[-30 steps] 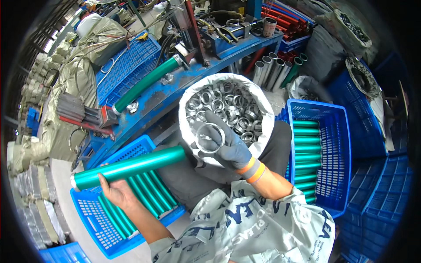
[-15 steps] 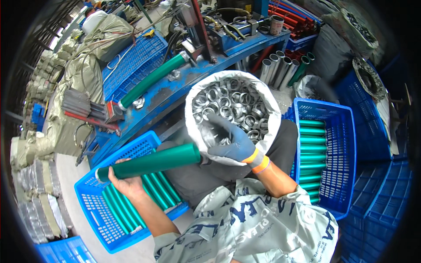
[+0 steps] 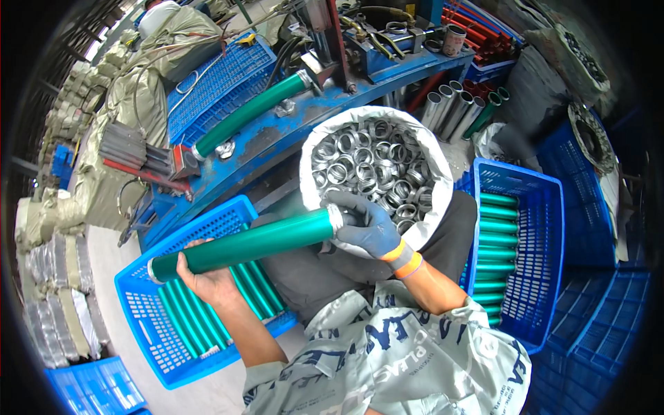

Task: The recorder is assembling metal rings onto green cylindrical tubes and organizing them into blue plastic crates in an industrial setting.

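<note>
A long green metal tube [image 3: 252, 243] lies slantwise across my lap, its right end a little higher. My bare left hand [image 3: 207, 282] grips it from below near the left end, fingers wrapped round it. At the right end, a silver metal ring [image 3: 335, 218] sits against the tube mouth. My right hand [image 3: 372, 227], in a blue-grey coated glove with an orange cuff, has its thumb and fingers closed round that ring. How far the ring goes into the tube is hidden. Just behind the glove stands a white sack [image 3: 309, 166] full of loose silver rings [image 3: 377, 155].
Blue crates with green tubes stand at left [image 3: 162, 346] and right [image 3: 543, 256]. Beyond the sack runs a blue steel bench [image 3: 259, 149] with another green tube [image 3: 252, 114] clamped on it. Silver and green tubes [image 3: 453, 111] stand upright at the back right.
My right hand has come out of the sack to the tube's right end with a ring. The tube's right end has risen and shifted right; my left hand keeps its grip.
</note>
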`<state>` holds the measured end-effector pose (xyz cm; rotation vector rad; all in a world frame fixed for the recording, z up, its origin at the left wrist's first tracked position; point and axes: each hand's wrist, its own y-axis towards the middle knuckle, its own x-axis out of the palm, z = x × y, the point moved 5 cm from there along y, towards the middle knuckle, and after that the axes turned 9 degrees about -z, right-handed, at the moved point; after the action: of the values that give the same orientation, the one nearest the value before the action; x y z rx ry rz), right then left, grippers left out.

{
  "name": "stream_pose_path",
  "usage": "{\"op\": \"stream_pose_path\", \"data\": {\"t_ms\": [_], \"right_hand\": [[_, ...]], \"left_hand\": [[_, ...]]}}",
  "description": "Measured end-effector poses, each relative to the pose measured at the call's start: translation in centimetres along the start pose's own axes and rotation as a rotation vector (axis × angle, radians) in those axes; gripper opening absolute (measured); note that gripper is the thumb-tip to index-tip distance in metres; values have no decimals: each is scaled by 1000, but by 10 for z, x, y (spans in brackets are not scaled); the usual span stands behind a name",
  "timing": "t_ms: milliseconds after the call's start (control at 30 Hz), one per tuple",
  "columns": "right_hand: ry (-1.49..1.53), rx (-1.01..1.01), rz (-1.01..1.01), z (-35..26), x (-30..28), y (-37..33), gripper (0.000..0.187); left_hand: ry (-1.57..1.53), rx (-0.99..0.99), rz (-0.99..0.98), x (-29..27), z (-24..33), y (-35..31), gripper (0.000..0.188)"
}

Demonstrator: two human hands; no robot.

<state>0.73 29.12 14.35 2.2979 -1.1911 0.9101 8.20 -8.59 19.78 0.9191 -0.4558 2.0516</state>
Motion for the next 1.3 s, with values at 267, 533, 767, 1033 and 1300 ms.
{"op": "stream_pose_path", "data": {"t_ms": [267, 533, 767, 1033, 1300], "right_hand": [[-337, 141, 35, 3, -4, 22, 66], [-390, 167, 3, 3, 2, 73, 57], [-833, 102, 138, -36, -71, 218, 70], [-2085, -416, 61, -36, -3, 417, 83], [-2222, -346, 6, -67, -4, 424, 73]], "left_hand": [[51, 117, -51, -12, -2, 12, 29], [48, -80, -4, -17, -53, -1, 60], [-86, -213, 50, -34, -56, 33, 65], [-209, -217, 79, -51, -39, 40, 39], [-39, -335, -16, -53, -85, 44, 40]]}}
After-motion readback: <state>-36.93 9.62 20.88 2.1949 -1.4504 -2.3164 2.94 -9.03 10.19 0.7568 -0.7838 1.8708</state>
